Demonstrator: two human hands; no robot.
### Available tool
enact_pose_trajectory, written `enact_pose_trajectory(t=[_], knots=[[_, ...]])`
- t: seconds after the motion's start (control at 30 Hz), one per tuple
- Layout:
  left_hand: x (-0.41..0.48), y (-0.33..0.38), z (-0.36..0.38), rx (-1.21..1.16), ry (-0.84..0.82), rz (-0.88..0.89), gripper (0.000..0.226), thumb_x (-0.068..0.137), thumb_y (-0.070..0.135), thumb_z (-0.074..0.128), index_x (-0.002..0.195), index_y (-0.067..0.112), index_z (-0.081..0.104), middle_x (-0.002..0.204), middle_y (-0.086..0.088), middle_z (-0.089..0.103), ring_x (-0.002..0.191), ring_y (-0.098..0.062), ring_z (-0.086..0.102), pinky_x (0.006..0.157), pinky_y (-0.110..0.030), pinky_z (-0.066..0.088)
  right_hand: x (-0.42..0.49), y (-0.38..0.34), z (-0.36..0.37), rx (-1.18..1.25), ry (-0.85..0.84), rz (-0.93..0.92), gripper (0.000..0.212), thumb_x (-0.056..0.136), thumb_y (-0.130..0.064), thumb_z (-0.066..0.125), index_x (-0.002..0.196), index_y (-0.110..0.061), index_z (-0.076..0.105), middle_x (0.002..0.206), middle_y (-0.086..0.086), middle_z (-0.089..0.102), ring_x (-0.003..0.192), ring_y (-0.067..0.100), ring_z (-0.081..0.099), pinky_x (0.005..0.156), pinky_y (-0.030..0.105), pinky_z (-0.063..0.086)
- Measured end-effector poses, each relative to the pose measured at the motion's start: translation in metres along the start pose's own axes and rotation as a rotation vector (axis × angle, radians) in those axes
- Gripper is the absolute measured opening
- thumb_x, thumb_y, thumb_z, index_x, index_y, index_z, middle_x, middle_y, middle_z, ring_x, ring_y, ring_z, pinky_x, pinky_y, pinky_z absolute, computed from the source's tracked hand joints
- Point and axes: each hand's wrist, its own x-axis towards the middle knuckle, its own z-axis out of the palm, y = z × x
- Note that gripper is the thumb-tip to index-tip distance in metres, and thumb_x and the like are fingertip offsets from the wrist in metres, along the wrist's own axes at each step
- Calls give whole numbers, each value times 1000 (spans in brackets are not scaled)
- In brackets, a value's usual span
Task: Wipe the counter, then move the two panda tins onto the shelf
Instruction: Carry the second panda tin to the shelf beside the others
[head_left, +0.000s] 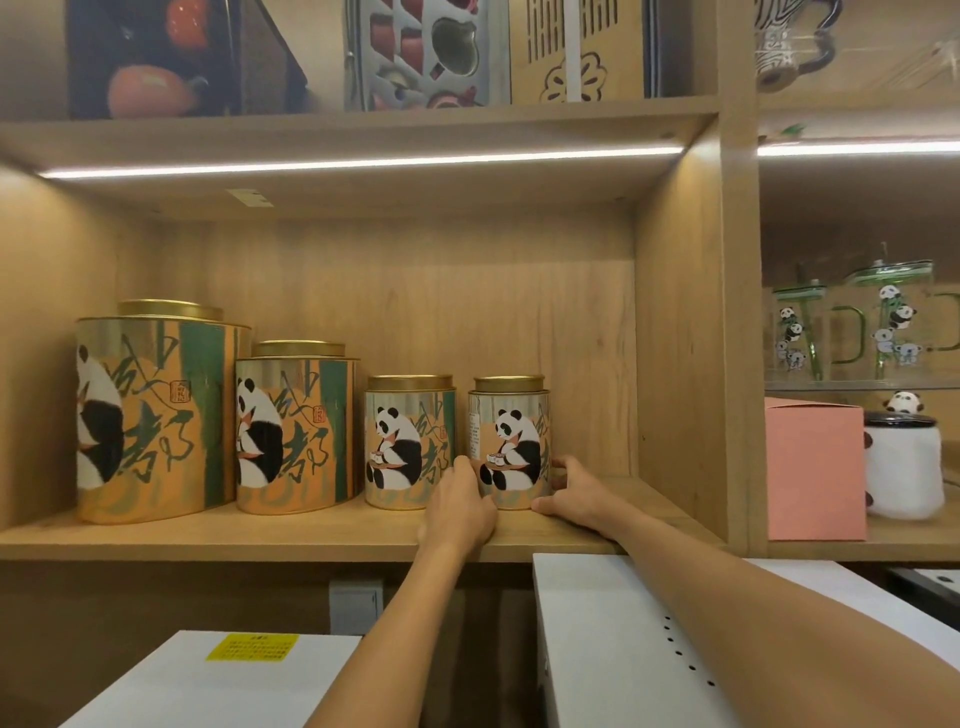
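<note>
Several panda tins with gold lids stand in a row on the wooden shelf (260, 538), shrinking from left to right. The smallest panda tin (511, 431) is at the right end, upright on the shelf board. My left hand (460, 501) presses against its lower left side, and my right hand (574, 493) cups its lower right side, fingers curled behind it. Just left of it stands a second small panda tin (408, 441), untouched. A medium tin (296, 428) and a large tin (156, 415) fill the left part of the shelf.
A vertical wooden divider (727, 338) closes the shelf on the right. Beyond it are a pink box (815, 467), a white panda mug (904, 467) and glass panda cups (883, 322). White boxes (623, 649) sit below the shelf edge.
</note>
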Motion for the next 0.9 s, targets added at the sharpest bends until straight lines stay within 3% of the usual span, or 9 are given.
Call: enact_pose_trajectory(t=[0.4,0.77,0.9], knots=[[-7,3,-4,-53,28,20,27,93,6,56,119,13,55,121,-10,62,111,-27,59,92,-43,54,1,1,1,17,32,-15,83,82,-16,77,148,-13,27,148,14,44,135,30,44,105,41,43],[-6,2,-5,-10,-27,20,29,93,7,54,121,10,58,120,-12,64,111,-30,59,90,-41,51,1,5,-1,6,54,-67,76,84,-11,75,146,-12,33,144,14,49,130,29,49,101,39,45],[-6,3,-6,-23,-20,18,23,95,12,53,117,9,60,113,-12,67,105,-29,62,89,-43,55,1,5,-1,-13,55,-64,75,85,-11,74,148,-13,34,145,14,49,131,29,48,108,44,44]])
